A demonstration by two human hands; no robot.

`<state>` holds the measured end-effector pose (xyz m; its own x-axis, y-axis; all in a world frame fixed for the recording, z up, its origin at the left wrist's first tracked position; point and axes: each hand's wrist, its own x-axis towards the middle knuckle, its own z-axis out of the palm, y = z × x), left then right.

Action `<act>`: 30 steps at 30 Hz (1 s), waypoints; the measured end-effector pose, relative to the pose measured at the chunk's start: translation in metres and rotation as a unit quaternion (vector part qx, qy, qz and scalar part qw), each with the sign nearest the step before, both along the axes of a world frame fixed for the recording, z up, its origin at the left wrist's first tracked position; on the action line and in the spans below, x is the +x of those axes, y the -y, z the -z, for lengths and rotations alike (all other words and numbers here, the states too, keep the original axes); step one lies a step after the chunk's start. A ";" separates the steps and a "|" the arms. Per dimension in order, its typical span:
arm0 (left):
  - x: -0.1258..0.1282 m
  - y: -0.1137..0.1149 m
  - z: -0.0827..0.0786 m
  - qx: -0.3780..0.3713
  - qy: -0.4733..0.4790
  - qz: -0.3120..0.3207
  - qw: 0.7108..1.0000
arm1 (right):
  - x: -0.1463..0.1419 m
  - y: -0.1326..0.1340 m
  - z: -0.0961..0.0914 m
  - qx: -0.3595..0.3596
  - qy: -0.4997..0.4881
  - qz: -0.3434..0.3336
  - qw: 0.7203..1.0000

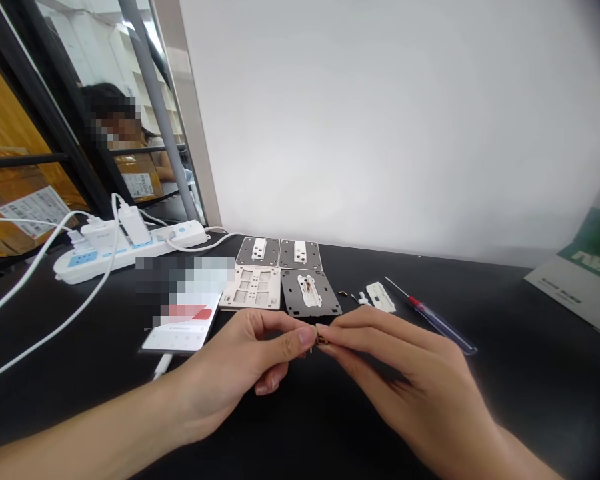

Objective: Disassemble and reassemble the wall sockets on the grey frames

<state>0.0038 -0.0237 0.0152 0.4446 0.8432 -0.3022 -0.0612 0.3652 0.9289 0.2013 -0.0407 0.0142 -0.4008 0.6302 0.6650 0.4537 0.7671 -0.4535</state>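
Observation:
A tiny brass-coloured part [322, 340] is pinched at my fingertips, with my right hand [405, 357] gripping it and my left hand [235, 360] pressing on it from the other side. Its shape is too small to make out. Beyond my hands lie a grey metal plate with a white insert [310, 293] and a pale perforated plate [253, 288]. Two more grey plates [300, 255] sit behind them. Small loose pieces [343, 293] and a white plastic part [380, 297] lie to the right, near a red-handled screwdriver [430, 317].
A smartphone [177, 330], partly blurred, lies left of my left hand with a white cable attached. Behind it is a white power strip [130, 250] with chargers and cables. A seated person [115, 127] and cardboard boxes show at the far left. A white wall rises behind the black table.

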 end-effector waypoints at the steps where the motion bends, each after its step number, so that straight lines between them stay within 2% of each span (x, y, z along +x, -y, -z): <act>1: 0.000 0.000 0.000 0.001 0.001 0.004 1.000 | 0.000 0.001 -0.001 -0.004 0.002 -0.003 1.000; 7: -0.001 0.003 -0.003 0.011 -0.002 0.007 1.000 | -0.001 0.001 -0.005 -0.019 0.007 0.008 1.000; 13: 0.002 0.007 -0.004 0.054 -0.046 -0.018 0.997 | -0.002 -0.001 -0.005 -0.027 -0.024 0.012 0.999; 19: 0.001 0.006 -0.003 0.036 -0.045 -0.030 0.998 | -0.003 -0.003 -0.006 -0.058 -0.037 0.062 0.996; 30: 0.003 0.008 0.003 0.027 -0.059 -0.055 0.996 | -0.004 -0.005 0.008 -0.055 0.010 0.057 0.997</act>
<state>0.0072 -0.0317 0.0127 0.3126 0.9015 -0.2992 0.0122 0.3111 0.9503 0.1972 -0.0357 0.0066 -0.3353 0.7413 0.5814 0.5451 0.6560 -0.5220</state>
